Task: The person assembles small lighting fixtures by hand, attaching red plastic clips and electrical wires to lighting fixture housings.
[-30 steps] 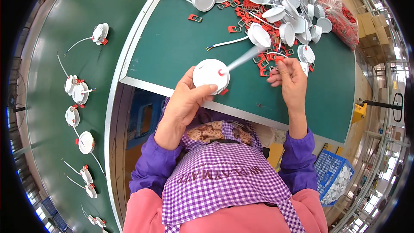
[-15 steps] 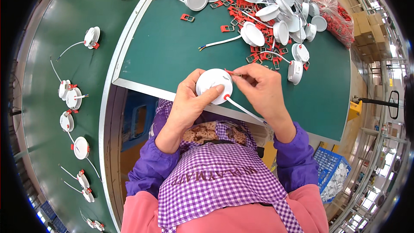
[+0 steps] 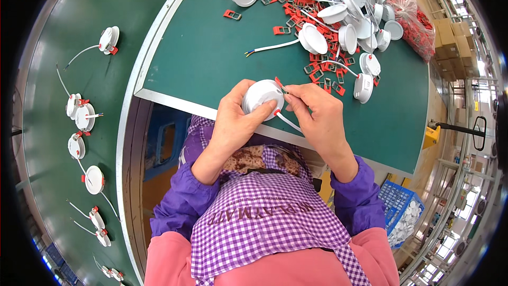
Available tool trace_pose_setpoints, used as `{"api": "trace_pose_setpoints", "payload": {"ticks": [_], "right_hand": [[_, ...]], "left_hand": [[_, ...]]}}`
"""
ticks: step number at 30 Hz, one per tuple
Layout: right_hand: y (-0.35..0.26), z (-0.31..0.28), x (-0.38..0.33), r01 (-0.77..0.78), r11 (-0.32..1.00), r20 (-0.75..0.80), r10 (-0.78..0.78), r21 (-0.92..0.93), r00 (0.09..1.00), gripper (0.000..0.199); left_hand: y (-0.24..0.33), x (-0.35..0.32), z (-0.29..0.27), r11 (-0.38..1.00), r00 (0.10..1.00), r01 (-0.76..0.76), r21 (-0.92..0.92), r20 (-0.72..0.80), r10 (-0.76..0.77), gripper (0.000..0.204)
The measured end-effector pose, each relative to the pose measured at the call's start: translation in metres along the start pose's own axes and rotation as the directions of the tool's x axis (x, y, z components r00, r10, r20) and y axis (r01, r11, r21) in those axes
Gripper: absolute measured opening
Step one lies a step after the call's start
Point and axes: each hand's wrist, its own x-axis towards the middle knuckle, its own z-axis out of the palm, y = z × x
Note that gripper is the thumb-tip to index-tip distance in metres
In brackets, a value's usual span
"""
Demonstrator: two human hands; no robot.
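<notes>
A round white downlight point(image 3: 259, 94) is gripped in my left hand point(image 3: 233, 123), its thumb pressed over the housing. The lamp is tilted above the near edge of the green worktable. From a red grommet on its side a white cable point(image 3: 289, 122) runs down under my right hand point(image 3: 321, 117). That hand pinches a small red spring clip point(image 3: 279, 82) between thumb and forefinger, right against the lamp's rim. Fingertips partly cover the clip, so I cannot tell whether it is seated in the housing.
Beyond my hands lie loose red clips point(image 3: 312, 21) and a heap of white downlights point(image 3: 346, 10). A plastic bag of red clips point(image 3: 410, 24) stands far right. Downlights with clips point(image 3: 94, 180) line the green belt on the left. A blue crate point(image 3: 399, 206) sits lower right.
The downlight has tilted, showing more of its side. My right hand has come slightly left and lower, with the clip turned more upright at the rim. Lamps on the left belt have shifted slightly.
</notes>
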Motion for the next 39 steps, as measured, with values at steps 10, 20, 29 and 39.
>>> {"api": "trace_pose_setpoints", "payload": {"ticks": [10, 20, 29, 39], "right_hand": [[0.002, 0.008, 0.002, 0.047, 0.996, -0.017, -0.049, -0.079, 0.999, 0.012], [0.008, 0.019, -0.001, 0.03, 0.996, -0.094, -0.038, -0.085, 0.995, 0.013], [0.013, 0.026, 0.001, 0.117, 0.964, -0.133, -0.152, -0.239, 0.979, 0.019], [0.007, 0.022, 0.004, 0.09, 0.964, -0.111, -0.121, -0.25, 0.986, 0.018]], "left_hand": [[-0.006, 0.004, 0.004, 0.998, 1.0, -0.002, 0.059, -0.007, 0.002, 0.025], [-0.011, 0.008, 0.005, 0.986, 0.999, -0.045, 0.158, -0.014, 0.048, 0.024], [-0.013, 0.011, 0.008, 0.994, 0.998, -0.047, 0.096, -0.041, 0.051, 0.023], [-0.01, 0.013, 0.008, 0.993, 0.998, -0.034, 0.111, -0.057, 0.04, 0.024]]}}
